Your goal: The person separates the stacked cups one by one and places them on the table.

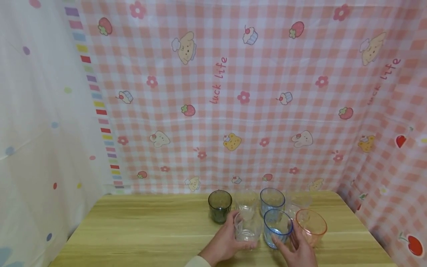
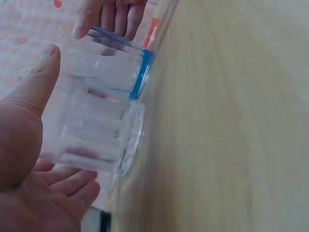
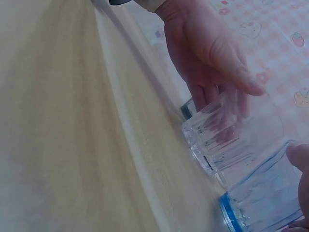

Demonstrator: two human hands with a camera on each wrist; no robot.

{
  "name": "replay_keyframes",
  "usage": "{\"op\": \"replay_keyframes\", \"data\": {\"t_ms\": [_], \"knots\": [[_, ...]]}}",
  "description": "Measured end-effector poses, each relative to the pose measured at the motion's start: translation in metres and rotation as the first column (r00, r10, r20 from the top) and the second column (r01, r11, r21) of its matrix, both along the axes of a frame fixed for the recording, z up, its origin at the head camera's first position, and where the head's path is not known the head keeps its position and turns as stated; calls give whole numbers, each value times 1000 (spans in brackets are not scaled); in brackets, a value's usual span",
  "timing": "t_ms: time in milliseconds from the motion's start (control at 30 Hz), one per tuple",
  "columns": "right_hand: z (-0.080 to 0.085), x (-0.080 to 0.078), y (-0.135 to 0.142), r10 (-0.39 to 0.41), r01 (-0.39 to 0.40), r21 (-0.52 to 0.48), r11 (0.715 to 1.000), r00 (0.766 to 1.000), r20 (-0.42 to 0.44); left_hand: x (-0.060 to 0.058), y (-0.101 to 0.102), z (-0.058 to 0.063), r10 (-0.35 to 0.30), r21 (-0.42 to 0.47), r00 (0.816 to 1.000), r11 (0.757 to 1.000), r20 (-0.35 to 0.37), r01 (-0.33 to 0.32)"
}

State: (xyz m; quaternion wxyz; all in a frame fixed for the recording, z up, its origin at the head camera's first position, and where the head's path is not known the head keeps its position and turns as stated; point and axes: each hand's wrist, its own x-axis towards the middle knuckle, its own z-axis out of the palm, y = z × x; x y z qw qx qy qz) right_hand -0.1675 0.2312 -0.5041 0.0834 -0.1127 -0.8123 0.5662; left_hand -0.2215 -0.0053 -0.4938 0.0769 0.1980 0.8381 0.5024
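A clear ribbed glass [image 1: 247,230] stands upright on the wooden table, with my left hand [image 1: 224,241] holding it from the left, fingers behind and thumb on the near side. Close beside it is a blue-tinted glass [image 1: 274,222], which my right hand [image 1: 301,252] grips from the right with the thumb on its near wall. Both glasses have their bases down at the table in the left wrist view, the clear one [image 2: 96,128] next to the blue one [image 2: 113,65]. An orange-rimmed glass [image 1: 311,224] sits just right of the blue glass, partly behind my right fingers.
Behind the held glasses stand a dark grey glass [image 1: 220,207], another clear glass [image 1: 246,203], a second blue glass [image 1: 272,198] and a faint clear one [image 1: 298,202]. A pink checked cloth [image 1: 207,126] hangs along the back edge of the table [image 1: 140,230].
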Motion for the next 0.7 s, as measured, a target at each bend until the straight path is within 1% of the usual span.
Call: {"op": "replay_keyframes", "data": {"t_ms": [100,167,200,233,300,333,367,400,433,467,500,533,567,600,633,667,700], "knots": [[1,4,7,56,-54,-29,998,998,42,3,-14,1,-27,-20,999,999,29,28],[3,9,13,71,-69,-31,997,995,73,6,-25,2,-46,-41,998,998,49,48],[4,12,15,80,-76,-42,996,993,83,8,-32,3,-59,-37,996,997,64,61],[5,16,17,77,-72,-59,996,993,86,10,-39,4,-69,-27,994,997,82,72],[9,24,17,18,-14,-68,998,998,61,14,-54,8,-79,-12,990,997,115,81],[12,28,16,-20,22,-69,997,999,31,17,-62,10,-76,-5,989,997,129,77],[16,32,14,-69,67,-64,996,997,-19,20,-69,13,-74,-6,990,997,123,76],[20,35,12,-112,107,-53,993,989,-93,22,-76,15,-70,-26,993,997,96,73],[24,38,10,-145,142,-29,989,971,-190,24,-82,18,-58,-65,997,996,54,61],[29,39,8,-146,170,59,984,945,-291,26,-88,21,-40,-113,999,993,2,40],[33,40,7,-114,188,145,971,905,-410,28,-94,24,-21,-163,997,987,-69,10],[36,40,7,-50,198,253,947,869,-492,29,-99,26,-8,-223,988,974,-153,-27],[39,39,7,38,199,367,909,836,-548,30,-104,28,-4,-280,970,958,-242,-66],[42,37,8,142,185,477,859,810,-568,31,-108,30,1,-330,950,937,-313,-110],[43,35,8,240,170,580,797,791,-562,32,-111,32,0,-371,929,917,-370,-148],[44,33,9,329,153,675,722,783,-528,33,-115,34,-5,-406,908,896,-418,-181],[44,31,9,394,117,737,665,783,-480,34,-117,35,-13,-437,891,875,-453,-209]]}}
